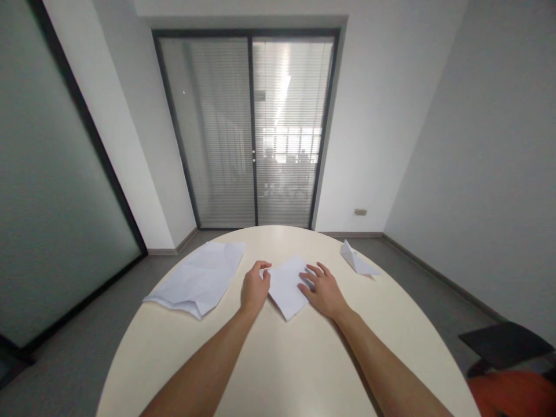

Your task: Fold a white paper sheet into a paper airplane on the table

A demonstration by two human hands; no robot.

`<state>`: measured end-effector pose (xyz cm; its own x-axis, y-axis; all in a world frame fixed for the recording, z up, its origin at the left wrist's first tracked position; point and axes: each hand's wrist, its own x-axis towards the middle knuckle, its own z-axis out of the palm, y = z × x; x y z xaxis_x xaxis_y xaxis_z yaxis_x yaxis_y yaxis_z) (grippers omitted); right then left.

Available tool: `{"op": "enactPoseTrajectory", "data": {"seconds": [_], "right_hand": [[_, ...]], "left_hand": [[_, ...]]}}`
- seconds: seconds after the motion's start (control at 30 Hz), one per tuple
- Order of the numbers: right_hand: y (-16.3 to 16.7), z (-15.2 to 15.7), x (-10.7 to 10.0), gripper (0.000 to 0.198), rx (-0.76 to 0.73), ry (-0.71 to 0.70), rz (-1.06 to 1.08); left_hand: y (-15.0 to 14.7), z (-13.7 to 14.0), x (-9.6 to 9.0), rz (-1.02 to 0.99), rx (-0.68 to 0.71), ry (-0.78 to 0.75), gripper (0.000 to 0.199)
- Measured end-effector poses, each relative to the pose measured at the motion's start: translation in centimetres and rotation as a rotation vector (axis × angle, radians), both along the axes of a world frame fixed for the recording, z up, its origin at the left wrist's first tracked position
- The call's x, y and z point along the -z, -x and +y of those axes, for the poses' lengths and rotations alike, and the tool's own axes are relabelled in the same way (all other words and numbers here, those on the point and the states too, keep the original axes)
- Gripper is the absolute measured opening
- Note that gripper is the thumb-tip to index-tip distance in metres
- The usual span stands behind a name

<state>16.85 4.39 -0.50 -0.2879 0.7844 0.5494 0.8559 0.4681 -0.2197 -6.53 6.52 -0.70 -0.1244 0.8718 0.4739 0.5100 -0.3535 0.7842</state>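
A folded sheet of white paper (287, 292) lies on the round table between my hands, one corner pointing toward me. At its left corner, my left hand (256, 286) is closed, thumb and forefinger pinching the edge. My right hand (322, 289) rests over the right side with fingers spread, the tips touching or just above the paper. How the paper is folded under the right fingers is hidden.
Larger creased white sheets (202, 278) lie at the table's left edge. A folded paper piece (358, 262) stands near the right rim of the cream table (278, 370). A black and red chair (512, 347) is at lower right. Glass doors (252, 133) are beyond.
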Motion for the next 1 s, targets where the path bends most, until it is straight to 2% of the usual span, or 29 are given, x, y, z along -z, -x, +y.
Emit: {"op": "enactPoseTrajectory", "data": {"seconds": [0.23, 0.37, 0.47, 0.6, 0.73, 0.8, 1.0], "right_hand": [[-0.3, 0.0, -0.4, 0.032, 0.061, -0.033, 0.057], [0.5, -0.7, -1.1, 0.036, -0.033, 0.017, 0.046], [1.1, -1.2, -1.2, 0.048, -0.122, 0.057, -0.017], [1.4, -1.4, -1.1, 0.062, -0.126, 0.084, -0.018], [1.0, -1.0, -1.0, 0.048, -0.101, 0.067, 0.056], [0.7, -0.7, -0.9, 0.039, -0.071, 0.068, 0.115], [0.1, -0.2, -0.7, 0.033, 0.000, 0.096, 0.214]], "left_hand": [[0.0, 0.6, 0.6, -0.059, 0.041, 0.047, 0.022], [0.2, 0.9, 0.8, -0.036, -0.008, 0.034, 0.024], [0.2, 0.9, 0.7, -0.028, -0.013, 0.032, 0.027], [-0.2, 0.3, 0.4, 0.004, 0.039, 0.036, 0.034], [-0.7, -0.3, 0.1, 0.076, 0.123, 0.019, 0.046], [-0.8, -0.4, 0.1, 0.126, 0.134, 0.015, 0.047], [-0.5, -0.6, 0.0, 0.222, 0.100, 0.040, 0.025]]}}
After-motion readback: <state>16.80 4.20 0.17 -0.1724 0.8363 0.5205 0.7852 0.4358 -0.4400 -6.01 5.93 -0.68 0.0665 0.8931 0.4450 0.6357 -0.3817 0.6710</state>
